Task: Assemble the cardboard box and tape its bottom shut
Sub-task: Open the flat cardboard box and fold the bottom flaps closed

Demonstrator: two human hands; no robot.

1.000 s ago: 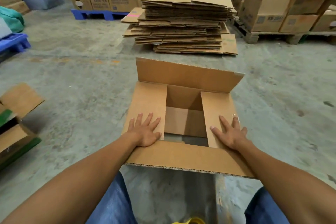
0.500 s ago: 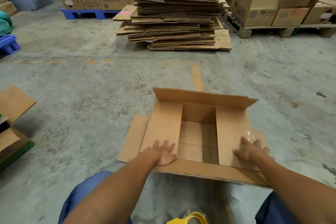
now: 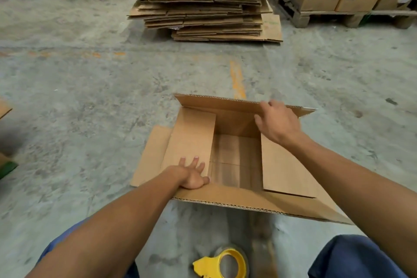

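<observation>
1. While box [image 3: 237, 153] sits on floor [image 3: 90, 97] w/ flaps up, L hand [image 3: 191, 176] presses flat on left flap, fingers spread.
2. R hand [image 3: 276, 123] grips far flap's edge.
3. Tape [image 3: 225, 264] lies near knees.

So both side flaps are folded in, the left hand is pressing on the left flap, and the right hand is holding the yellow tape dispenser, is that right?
Not quite. In the head view the right hand grips the far flap of the cardboard box; the yellow tape dispenser lies untouched on the floor. The rest holds: left hand on the left flap.
</observation>
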